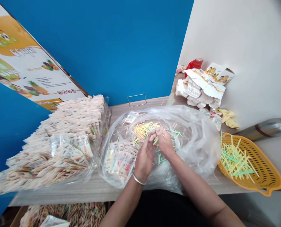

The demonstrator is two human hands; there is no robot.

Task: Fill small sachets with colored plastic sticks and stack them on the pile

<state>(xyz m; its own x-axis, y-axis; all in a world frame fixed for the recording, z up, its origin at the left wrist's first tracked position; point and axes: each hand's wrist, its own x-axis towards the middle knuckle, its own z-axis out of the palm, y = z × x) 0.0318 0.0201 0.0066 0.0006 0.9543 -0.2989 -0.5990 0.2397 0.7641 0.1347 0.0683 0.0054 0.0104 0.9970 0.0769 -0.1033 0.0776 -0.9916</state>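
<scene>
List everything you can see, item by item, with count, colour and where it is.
packet heap: one, cream, left of table
bag: one, clear plastic, table centre
sticks: many, yellow, green and pink, in bag
bagged packets: a bundle, multicoloured, in bag
basket: one, orange, right of table, holding more sticks
cartons: a stack, white, back right
cloth: one, yellow, beside cartons
red item: one, red, behind cartons
metal cylinder: one, silver, beyond basket
poster: one, orange and white, on blue wall
table: one, pale wood-grain
left hand: one, over bag, silver bangle at wrist
right hand: one, touching left hand above sticks
</scene>
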